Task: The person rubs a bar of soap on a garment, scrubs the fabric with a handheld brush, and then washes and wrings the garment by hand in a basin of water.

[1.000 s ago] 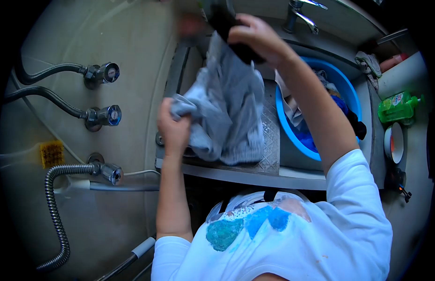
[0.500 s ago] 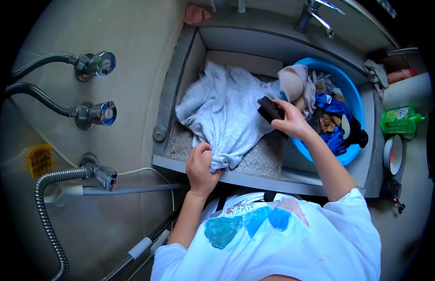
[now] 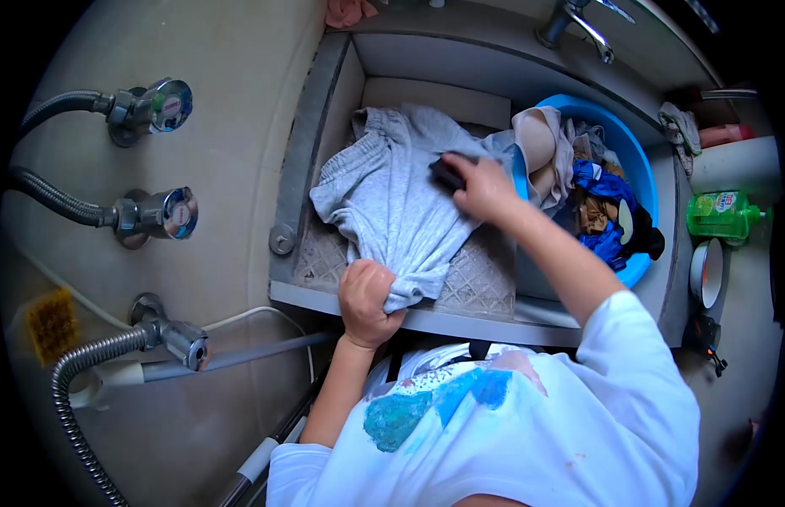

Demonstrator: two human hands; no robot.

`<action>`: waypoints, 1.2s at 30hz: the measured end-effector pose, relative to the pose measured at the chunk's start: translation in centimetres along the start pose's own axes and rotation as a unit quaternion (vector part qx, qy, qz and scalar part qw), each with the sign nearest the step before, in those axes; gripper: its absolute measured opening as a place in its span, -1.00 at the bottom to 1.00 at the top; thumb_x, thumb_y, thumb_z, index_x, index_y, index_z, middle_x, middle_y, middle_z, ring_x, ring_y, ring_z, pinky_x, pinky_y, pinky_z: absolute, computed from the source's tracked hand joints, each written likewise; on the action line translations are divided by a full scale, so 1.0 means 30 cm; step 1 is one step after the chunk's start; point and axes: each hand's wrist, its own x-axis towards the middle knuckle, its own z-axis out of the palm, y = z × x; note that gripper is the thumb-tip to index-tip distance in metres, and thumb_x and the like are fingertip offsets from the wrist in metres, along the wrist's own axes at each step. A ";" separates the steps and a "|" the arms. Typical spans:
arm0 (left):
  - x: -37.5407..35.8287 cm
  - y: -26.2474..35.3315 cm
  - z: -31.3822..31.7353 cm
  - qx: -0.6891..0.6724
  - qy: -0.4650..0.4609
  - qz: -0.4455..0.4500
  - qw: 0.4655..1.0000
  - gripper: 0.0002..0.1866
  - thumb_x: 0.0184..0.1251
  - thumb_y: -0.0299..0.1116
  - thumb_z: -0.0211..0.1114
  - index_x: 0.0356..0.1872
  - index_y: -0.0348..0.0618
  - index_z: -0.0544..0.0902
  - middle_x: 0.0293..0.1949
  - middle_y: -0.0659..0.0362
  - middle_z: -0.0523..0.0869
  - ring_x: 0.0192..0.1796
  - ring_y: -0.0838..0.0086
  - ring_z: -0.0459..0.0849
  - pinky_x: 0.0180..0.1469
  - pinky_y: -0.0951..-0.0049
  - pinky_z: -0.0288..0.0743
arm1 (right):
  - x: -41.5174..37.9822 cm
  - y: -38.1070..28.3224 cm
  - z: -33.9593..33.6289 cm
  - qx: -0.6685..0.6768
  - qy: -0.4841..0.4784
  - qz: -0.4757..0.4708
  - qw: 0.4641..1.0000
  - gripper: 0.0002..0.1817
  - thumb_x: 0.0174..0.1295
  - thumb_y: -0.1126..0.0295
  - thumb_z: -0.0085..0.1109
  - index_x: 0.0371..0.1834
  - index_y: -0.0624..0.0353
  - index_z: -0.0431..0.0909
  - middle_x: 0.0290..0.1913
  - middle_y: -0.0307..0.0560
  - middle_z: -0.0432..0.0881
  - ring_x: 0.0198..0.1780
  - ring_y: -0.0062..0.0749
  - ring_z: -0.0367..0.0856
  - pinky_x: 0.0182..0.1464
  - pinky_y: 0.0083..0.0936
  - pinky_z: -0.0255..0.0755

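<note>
Scrub step on now: left hand (image 3: 367,300) fisted tight on hem of grey garment (image 3: 392,203) spread over ribbed washboard (image 3: 468,279) in sink, right hand (image 3: 481,186) closed round dark brush (image 3: 447,173) pressed mid-cloth, next prob. needs firm strokes w/ hem pinned.

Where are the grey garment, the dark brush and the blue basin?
grey garment (image 3: 392,203): head view, on its flat middle.
brush (image 3: 447,173): head view, on the dark end showing beyond the right hand.
blue basin (image 3: 639,169): head view, on its far rim.
</note>
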 end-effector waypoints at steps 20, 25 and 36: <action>0.029 0.013 -0.006 -0.017 0.018 -0.001 1.000 -0.74 -0.31 -0.47 0.35 -0.45 -0.16 0.54 -0.46 0.09 0.57 -0.33 0.10 0.55 -0.25 0.18 0.43 | 0.097 0.018 -0.019 0.236 0.104 0.017 0.966 -0.28 0.03 0.32 0.22 0.38 0.03 0.33 -0.05 0.17 0.62 -0.09 -0.10 0.64 0.00 -0.30 0.52; 0.028 -0.007 -0.012 -0.028 -0.023 -0.022 0.999 -0.73 -0.26 -0.52 0.37 -0.40 -0.16 0.57 -0.42 0.08 0.55 -0.26 0.10 0.53 -0.16 0.22 0.42 | -0.132 0.061 -0.147 0.471 0.148 0.025 0.869 -0.25 -0.02 0.35 0.23 0.37 0.06 0.33 -0.15 -0.03 0.62 -0.19 -0.40 0.60 -0.09 -0.53 0.48; 0.286 0.181 -0.038 -0.072 -0.292 -0.142 0.943 -0.55 -0.08 -0.22 0.54 -0.18 -0.28 0.65 -0.22 0.04 0.68 -0.15 0.24 0.66 -0.09 0.36 0.50 | -0.562 0.252 -0.175 0.379 0.231 0.102 0.890 -0.24 -0.11 0.52 0.20 0.34 0.06 0.39 0.07 -0.03 0.59 0.04 -0.32 0.58 0.14 -0.45 0.43</action>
